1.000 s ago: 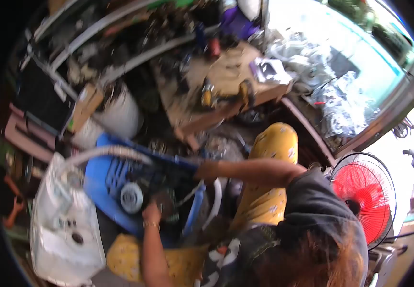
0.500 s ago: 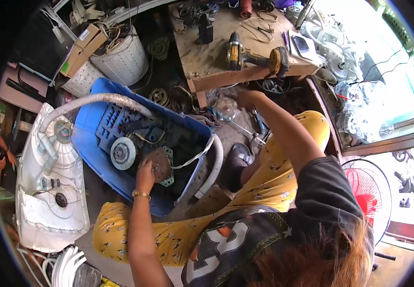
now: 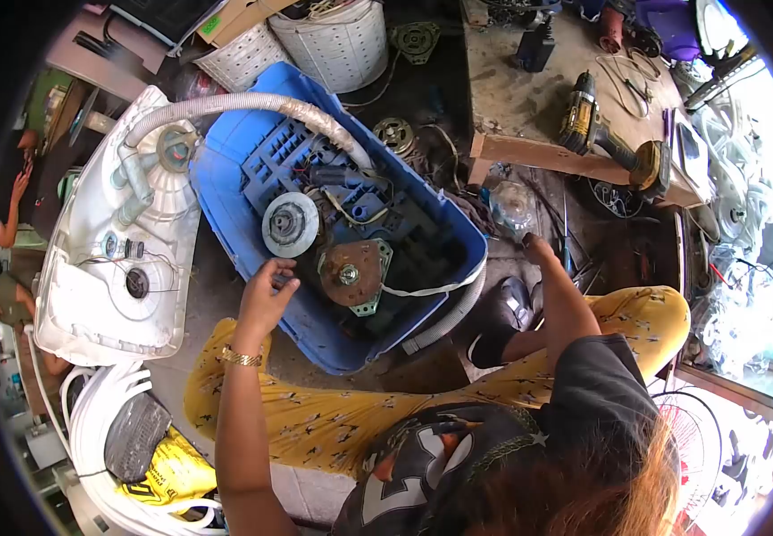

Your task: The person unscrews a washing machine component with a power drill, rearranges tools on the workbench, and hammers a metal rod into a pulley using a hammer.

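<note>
My left hand (image 3: pixel 267 299) is at the near left rim of a blue plastic tub (image 3: pixel 342 357), its fingers bent and partly closed; whether anything small is between them I cannot make out. Inside the tub, just right of this hand, lies a round rusty brown motor (image 3: pixel 351 275) with a green-edged plate and a central shaft. Beyond the hand is a grey round pulley (image 3: pixel 291 224). My right hand (image 3: pixel 538 249) is out over the floor on the right, closed, beside a clear plastic bag (image 3: pixel 513 207); what it holds is too small to tell.
A wooden table (image 3: pixel 520 152) at the upper right bears a yellow-black drill (image 3: pixel 587 121). A white machine shell (image 3: pixel 109 322) stands at left, with coiled white hose (image 3: pixel 91 442) below it. A ribbed grey hose (image 3: pixel 225 104) arches over the tub. Another person's hand (image 3: pixel 20 185) shows far left.
The view has shifted, so the tub appears further right. My left hand has come off the brown motor to the tub's near left rim. My right hand is now nearer me, below the plastic bag.
</note>
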A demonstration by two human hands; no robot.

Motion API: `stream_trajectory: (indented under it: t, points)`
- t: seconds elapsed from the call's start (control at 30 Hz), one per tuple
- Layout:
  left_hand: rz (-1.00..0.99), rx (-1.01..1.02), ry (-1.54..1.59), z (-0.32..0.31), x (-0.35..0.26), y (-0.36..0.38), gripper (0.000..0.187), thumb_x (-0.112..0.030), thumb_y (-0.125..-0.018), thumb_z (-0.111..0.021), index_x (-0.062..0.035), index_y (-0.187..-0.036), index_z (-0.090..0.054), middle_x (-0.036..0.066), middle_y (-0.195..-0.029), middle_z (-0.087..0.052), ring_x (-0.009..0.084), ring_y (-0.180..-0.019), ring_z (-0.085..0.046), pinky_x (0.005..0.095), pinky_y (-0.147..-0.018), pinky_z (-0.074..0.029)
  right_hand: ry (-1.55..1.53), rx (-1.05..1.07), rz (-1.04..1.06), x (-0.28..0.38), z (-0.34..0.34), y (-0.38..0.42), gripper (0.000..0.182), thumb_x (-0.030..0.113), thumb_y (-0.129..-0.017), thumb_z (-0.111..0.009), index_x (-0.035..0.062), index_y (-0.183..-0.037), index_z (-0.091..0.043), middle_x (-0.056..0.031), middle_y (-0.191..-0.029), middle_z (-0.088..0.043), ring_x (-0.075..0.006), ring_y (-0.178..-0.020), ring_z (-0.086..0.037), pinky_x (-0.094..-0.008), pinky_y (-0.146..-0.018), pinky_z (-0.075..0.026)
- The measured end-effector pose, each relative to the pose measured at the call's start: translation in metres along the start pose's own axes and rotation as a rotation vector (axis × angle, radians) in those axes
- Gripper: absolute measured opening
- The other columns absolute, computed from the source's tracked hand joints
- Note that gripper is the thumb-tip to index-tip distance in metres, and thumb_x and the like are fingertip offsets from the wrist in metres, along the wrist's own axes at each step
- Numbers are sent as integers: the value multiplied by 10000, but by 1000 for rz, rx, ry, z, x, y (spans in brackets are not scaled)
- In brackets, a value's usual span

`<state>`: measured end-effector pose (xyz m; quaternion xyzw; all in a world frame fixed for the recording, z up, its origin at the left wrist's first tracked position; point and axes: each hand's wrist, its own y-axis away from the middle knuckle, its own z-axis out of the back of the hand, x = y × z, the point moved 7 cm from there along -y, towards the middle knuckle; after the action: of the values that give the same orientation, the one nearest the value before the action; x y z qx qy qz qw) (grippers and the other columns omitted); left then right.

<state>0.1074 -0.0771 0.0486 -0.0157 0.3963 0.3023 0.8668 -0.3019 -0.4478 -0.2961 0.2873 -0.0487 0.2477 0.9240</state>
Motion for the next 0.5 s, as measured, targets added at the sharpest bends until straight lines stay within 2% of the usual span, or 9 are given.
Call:
stream_trajectory:
  t: [0.03,0.13,0.2,0.23,0.27,0.3,0.37,0.4,0.5]
  points:
    - [27,14,-39,-7,7,0,275,-152,-785,-649,-33,-1023,-578,106,-891,-623,199,-701,-588,308,-652,-472,-21,-107,66,1,9,5,308,89,-745,-510,117,-1051,-531,-197,-883,-627,-338,-823,-626,-407,-640,-501]
    - [95,98,-326,-41,21,-6,288,-282,-790,-645,-42,-945,-608,117,-844,-643,274,-720,-608,373,-662,-473,-221,40,-45,-25,10,-10,309,22,-707,-488,129,-992,-543,-125,-644,-559,-189,-535,-565,-324,-402,-438]
    - [113,179,-492,-68,13,-15,399,-444,-809,-575,-53,-865,-632,168,-841,-646,367,-786,-608,458,-690,-467,-336,76,-98,-33,17,-7,281,44,-716,-529,130,-962,-636,-133,-697,-601,-224,-570,-589,-334,-497,-482]
    - [119,190,-534,-81,11,-19,404,-447,-816,-562,-53,-868,-636,176,-841,-645,364,-796,-611,459,-691,-471,-85,-83,106,-28,28,-8,258,124,-736,-581,147,-981,-658,-167,-767,-631,-291,-663,-622,-368,-620,-508]
    - [124,196,-580,-93,11,-22,409,-449,-823,-548,-53,-870,-640,184,-841,-644,361,-805,-613,460,-692,-474,-161,-342,52,-55,22,-26,204,198,-771,-574,136,-942,-667,-188,-799,-638,-342,-781,-624,-410,-716,-498]
    - [134,196,-631,-102,13,-25,415,-452,-830,-535,-54,-873,-643,192,-841,-642,358,-815,-615,461,-692,-477,-252,-424,-229,-11,91,39,226,200,-790,-531,102,-967,-630,-191,-831,-636,-378,-858,-605,-434,-752,-487]
    - [65,160,-745,-114,12,-30,385,-413,-850,-504,-59,-852,-655,175,-793,-648,335,-775,-629,442,-678,-491,-167,-659,-454,-43,98,39,249,169,-789,-513,68,-1008,-576,-202,-959,-615,-366,-941,-584,-432,-816,-471]
    - [44,144,-785,-115,11,-31,368,-395,-853,-503,-61,-843,-656,165,-781,-650,327,-759,-632,436,-667,-493,-268,-554,-590,-33,112,63,310,170,-815,-477,46,-1098,-490,-168,-1180,-500,-387,-1081,-488,-459,-882,-446]
    - [-14,158,-853,-114,5,-32,317,-339,-861,-498,-59,-843,-644,153,-762,-648,324,-725,-632,436,-654,-493,-357,-317,-730,-69,79,43,412,188,-821,-499,61,-1209,-450,-138,-1268,-458,-364,-1181,-425,-455,-958,-390]
